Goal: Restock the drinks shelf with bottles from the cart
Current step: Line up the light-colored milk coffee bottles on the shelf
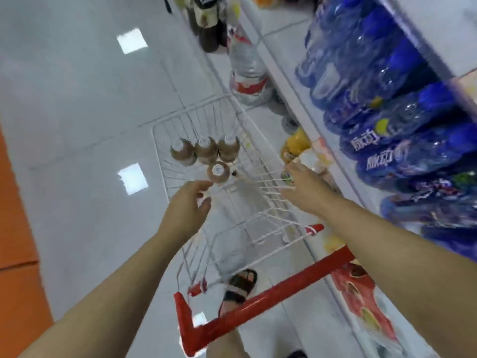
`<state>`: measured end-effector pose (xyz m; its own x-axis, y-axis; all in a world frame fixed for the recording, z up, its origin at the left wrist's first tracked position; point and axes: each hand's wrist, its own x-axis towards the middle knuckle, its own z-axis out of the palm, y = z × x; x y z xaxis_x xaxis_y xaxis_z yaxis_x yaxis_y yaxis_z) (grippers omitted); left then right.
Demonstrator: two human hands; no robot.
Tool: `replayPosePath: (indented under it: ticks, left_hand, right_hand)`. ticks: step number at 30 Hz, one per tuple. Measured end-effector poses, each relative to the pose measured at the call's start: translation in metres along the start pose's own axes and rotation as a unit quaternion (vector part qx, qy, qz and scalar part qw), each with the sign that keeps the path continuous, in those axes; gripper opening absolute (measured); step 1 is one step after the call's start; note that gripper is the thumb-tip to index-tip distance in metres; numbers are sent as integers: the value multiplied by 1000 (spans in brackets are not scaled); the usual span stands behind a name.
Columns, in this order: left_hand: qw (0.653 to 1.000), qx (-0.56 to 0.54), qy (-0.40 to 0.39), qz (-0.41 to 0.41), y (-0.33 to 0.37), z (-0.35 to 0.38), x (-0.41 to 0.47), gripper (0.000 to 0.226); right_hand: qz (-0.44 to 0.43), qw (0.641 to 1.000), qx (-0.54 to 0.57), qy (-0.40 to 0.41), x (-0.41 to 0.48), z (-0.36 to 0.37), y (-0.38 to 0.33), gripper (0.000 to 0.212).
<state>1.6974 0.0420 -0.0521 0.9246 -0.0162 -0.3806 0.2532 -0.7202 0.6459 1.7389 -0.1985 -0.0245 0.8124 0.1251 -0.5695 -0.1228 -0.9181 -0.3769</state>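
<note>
Open floor (77, 99) fills the left of the frame. The cart (268, 174) stands mid-frame, with the shelf (343, 177) close along its right side. We count four brown bottles (205, 149) upright at its far end, three in a row and one nearer. Our left hand (189, 205) hovers loosely spread and empty, just short of that nearest bottle. Our right hand (307, 187), fingers straight, holds nothing above the cart's right rim.

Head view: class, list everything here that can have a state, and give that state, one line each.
brown bottles, four, upright, capped, inside the cart
left hand, open, holding nothing, close to the brown bottles
right hand, open, holding nothing, above the cart's right rim
blue bottles, packed on the shelf
water bottle, upright by the shelf base
</note>
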Motion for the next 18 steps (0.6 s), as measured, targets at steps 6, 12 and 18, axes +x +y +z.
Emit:
replayPosePath:
  ticks: [6,12,18]
  left_hand:
    - [994,104,-36,-1,-38,57,89,58]
    - [995,96,-5,5,-31,74,117,25]
    - [994,-19,52,99,20,23,46,23]
  right_hand:
    - [-13,998,-9,56,24,34,31,54]
    - [-28,996,21,78,25,39,40,54]
    - [-113,984,122,63,8,38,18,67]
